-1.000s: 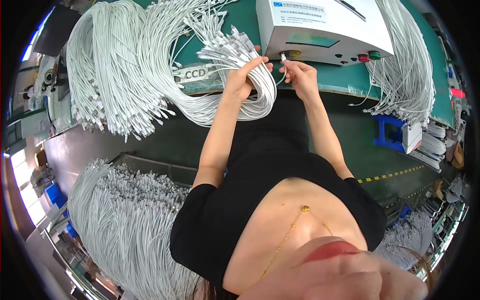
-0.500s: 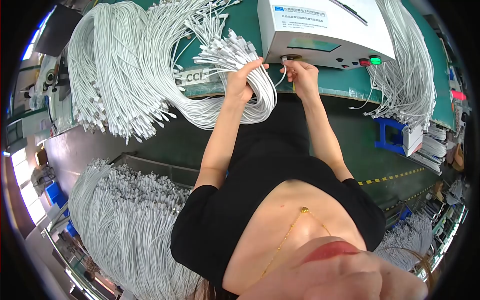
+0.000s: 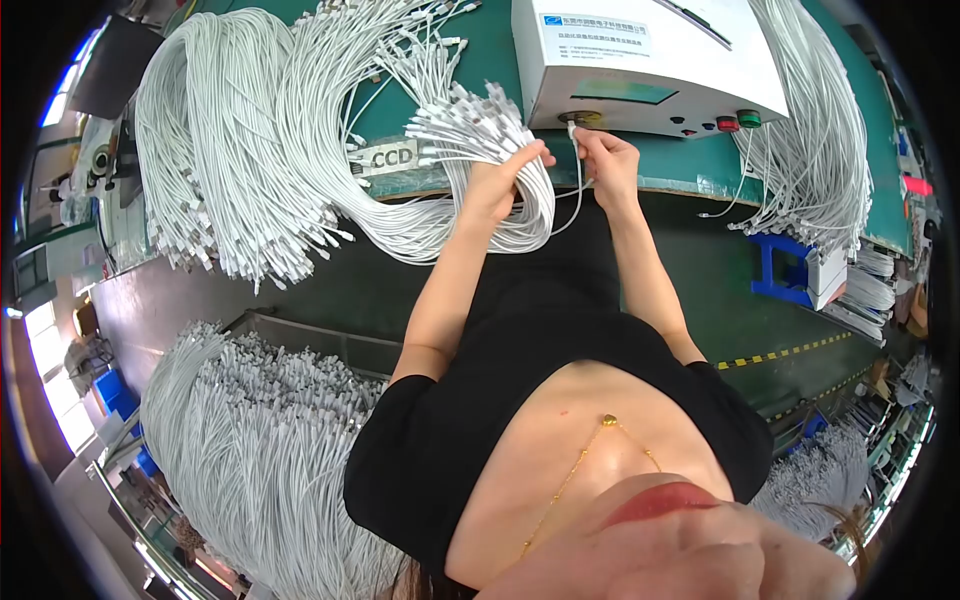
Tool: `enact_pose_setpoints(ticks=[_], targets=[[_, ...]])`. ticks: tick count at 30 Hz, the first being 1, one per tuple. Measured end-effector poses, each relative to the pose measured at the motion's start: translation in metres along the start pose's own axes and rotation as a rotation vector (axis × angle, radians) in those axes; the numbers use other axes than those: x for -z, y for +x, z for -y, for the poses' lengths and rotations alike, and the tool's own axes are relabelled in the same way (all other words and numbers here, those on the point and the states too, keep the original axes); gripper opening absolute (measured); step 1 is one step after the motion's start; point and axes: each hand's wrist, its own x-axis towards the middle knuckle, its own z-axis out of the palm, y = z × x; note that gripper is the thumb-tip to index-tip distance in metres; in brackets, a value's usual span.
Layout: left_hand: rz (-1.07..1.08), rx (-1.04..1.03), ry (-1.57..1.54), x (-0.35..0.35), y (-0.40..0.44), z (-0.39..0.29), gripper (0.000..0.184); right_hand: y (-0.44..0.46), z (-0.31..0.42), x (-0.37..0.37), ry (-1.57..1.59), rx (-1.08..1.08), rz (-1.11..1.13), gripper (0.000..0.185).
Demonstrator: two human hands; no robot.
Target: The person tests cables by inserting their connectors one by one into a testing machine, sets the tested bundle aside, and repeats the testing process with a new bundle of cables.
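My left hand is closed around a thick bundle of white cables, whose plug ends fan out above my fingers. My right hand pinches near the end of a single white cable. That cable's white plug is at the round port on the front of a white test machine; I cannot tell whether it is seated. From there the cable hangs in a loop towards the bundle. A red button and a green button sit at the machine's lower right.
More white cables drape over the green table at left, and another bunch hangs at right. A label marked CCD lies near the table edge. Behind me, a cart stands by a large cable heap.
My left hand and the bundle have shifted slightly right and down. My right hand has drawn slightly down from the port, and the cable hangs lower. The green button's bright glow has gone.
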Motion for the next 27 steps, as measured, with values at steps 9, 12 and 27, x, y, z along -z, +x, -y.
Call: enact_pose_setpoints(ticks=[9, 12, 27], targets=[[-0.011, -0.008, 0.009, 0.001, -0.001, -0.025, 0.029, 0.004, 0.007, -0.009, 0.111, -0.065, -0.013, 0.014], [-0.016, -0.008, -0.016, 0.003, 0.003, -0.025, 0.03, 0.007, 0.012, -0.009, 0.116, -0.082, 0.023, 0.012], [0.089, -0.1, 0.091, -0.009, -0.001, -0.005, 0.027, -0.019, 0.005, -0.021, -0.139, 0.149, 0.224, 0.017]])
